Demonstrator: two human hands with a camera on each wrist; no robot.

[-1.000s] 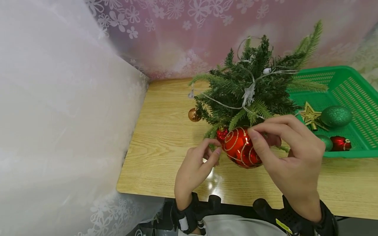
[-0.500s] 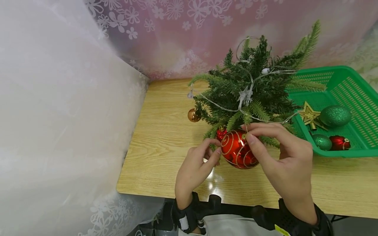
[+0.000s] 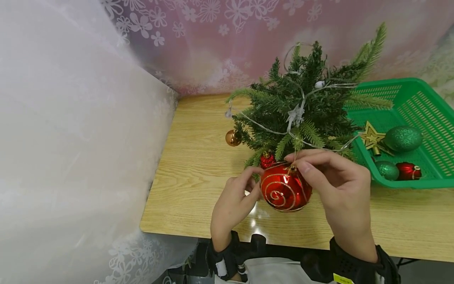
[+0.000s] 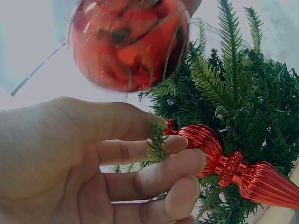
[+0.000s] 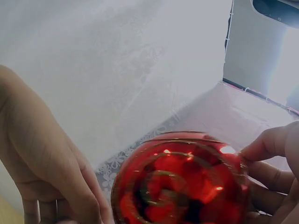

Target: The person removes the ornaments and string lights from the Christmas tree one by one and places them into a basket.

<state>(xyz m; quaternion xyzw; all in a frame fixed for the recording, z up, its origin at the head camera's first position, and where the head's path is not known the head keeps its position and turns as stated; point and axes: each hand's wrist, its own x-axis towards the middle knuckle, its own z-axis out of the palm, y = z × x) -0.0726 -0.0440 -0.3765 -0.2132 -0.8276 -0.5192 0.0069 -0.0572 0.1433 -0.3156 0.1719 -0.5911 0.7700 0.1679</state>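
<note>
A large shiny red ball ornament [image 3: 285, 189] with gold glitter swirls hangs by a thin loop in front of a small artificial Christmas tree [image 3: 301, 98]. My right hand [image 3: 337, 185] pinches that loop just above the ball's gold cap. Left of the ball, my left hand [image 3: 234, 201] holds a green branch tip [image 4: 157, 142] between thumb and forefinger, seen best in the left wrist view. Right behind these fingers hangs a ribbed red drop-shaped ornament [image 4: 229, 163]. In the right wrist view, the ball covers part of the scene between both hands.
To the right of the tree stands a green plastic basket [image 3: 430, 100] holding a gold star [image 3: 372, 137], a large green glitter ball [image 3: 403, 139], a smaller green ball [image 3: 387, 170] and a red ornament [image 3: 409, 171]. A copper ball [image 3: 233, 138] hangs at the tree's left. Light wires cross the branches.
My right hand has moved left and slightly down with the red ball, which has turned so its gold spiral faces the head camera. My left hand has stayed almost still.
</note>
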